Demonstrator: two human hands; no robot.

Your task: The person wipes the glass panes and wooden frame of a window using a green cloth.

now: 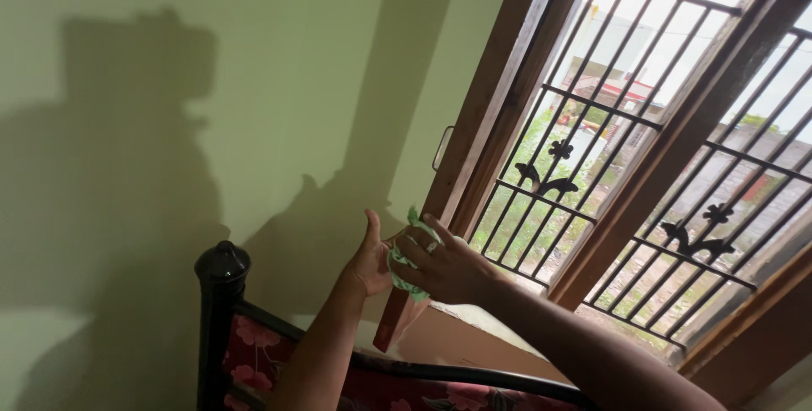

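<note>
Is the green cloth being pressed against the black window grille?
No. The right hand holds the green cloth against the brown wooden window frame, beside the left hand, clear of the grille.
</note>
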